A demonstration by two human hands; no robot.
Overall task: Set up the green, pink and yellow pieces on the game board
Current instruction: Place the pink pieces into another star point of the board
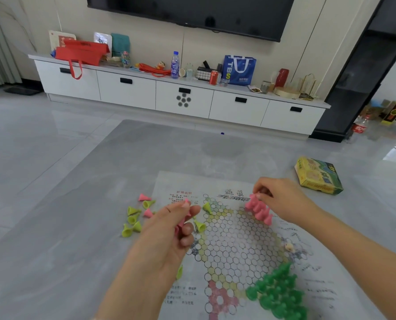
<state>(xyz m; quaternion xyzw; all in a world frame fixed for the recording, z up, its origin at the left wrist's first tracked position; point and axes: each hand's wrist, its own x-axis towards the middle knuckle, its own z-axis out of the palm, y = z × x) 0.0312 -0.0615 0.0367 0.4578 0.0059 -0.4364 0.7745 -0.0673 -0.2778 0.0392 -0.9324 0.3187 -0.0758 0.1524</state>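
Both hands pinch pink pieces: right hand at the game board far corner, left hand over its left edge.

Yellow-green box on grey floor, 2 o'clock; white cabinet at 12 o'clock bearing red bag, blue bag, bottle, red can.

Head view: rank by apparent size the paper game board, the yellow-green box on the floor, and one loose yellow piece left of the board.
1. paper game board, by far largest
2. yellow-green box, lying farther away
3. loose yellow piece, smallest
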